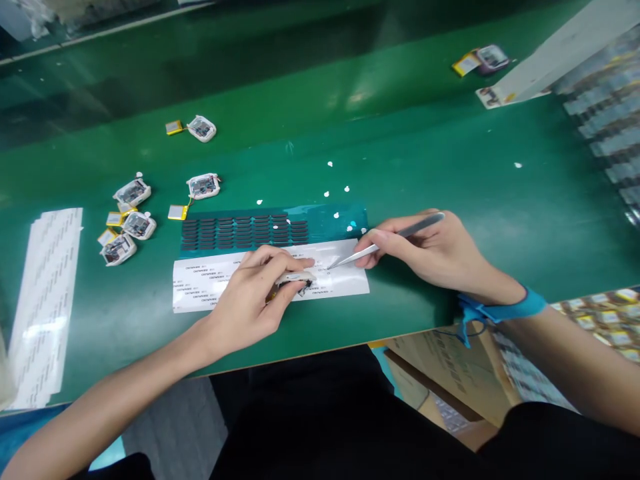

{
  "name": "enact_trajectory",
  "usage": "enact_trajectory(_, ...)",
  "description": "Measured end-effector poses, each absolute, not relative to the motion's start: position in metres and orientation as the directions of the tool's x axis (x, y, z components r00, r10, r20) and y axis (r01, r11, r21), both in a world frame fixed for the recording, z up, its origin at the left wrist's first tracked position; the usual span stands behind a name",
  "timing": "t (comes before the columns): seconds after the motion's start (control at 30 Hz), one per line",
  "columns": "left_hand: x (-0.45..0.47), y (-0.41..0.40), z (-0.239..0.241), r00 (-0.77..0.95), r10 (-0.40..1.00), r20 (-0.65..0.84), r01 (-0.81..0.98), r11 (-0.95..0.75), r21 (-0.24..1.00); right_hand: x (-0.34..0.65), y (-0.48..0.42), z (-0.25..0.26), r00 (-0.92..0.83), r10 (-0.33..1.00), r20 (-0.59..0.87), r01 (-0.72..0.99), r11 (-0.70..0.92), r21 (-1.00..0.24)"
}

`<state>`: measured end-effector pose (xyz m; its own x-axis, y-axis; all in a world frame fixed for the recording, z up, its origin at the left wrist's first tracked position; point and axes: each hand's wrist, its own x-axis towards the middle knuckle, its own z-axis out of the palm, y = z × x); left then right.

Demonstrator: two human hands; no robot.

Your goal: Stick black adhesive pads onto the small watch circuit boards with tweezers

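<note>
While white strips (pixel 47 300) lie at the left of the green table (pixel 425 153), open cases (pixel 204 186) with yellow batteries (pixel 178 212) sit farther right. Near the middle, the left hand (pixel 260 290) pinches a white case (pixel 295 275) over a printed sheet (pixel 347 283); tweezers (pixel 367 251), gripped in the right hand (pixel 420 252), point at that sheet: seemingly fine tip work, the next move calling for steadiness. Below the table stands a cardboard box (pixel 460 373); rows of parts (pixel 610 120) fill the far right.

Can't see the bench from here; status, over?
Left hand holding white-cased device. Right hand gripping tweezers over printed sheet, contact unclear. White bits scattered beyond.
</note>
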<state>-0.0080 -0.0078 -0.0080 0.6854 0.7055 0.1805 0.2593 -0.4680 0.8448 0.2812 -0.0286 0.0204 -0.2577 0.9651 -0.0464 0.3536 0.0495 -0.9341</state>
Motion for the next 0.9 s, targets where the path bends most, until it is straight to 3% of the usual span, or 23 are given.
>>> enact_trajectory(0.27,-0.006,-0.009,-0.012,0.687,0.701,0.192,0.281,-0.5,0.819,0.293,-0.024,0.016,-0.332,0.942,-0.042,0.173,0.017,-0.985)
enact_trajectory(0.43,-0.008,-0.013,-0.007,0.64,0.702,0.313,0.174,-0.528,0.831,0.277,-0.007,0.028,-0.147,0.97,0.192,-0.073,0.183,-0.98)
enact_trajectory(0.53,-0.012,-0.013,0.002,0.542,0.814,0.21,0.064,-0.289,0.955,0.249,0.004,0.046,-0.07,0.949,0.309,-0.077,0.303,-0.95)
enact_trajectory(0.67,-0.016,-0.006,0.01,0.5,0.864,-0.066,-0.038,0.098,0.994,0.214,0.009,0.058,-0.092,0.954,0.286,-0.053,0.282,-0.958)
enact_trajectory(0.9,-0.015,-0.004,0.011,0.556,0.829,-0.065,-0.187,0.2,0.962,0.2,-0.001,0.034,-0.149,0.964,0.222,0.009,0.226,-0.974)
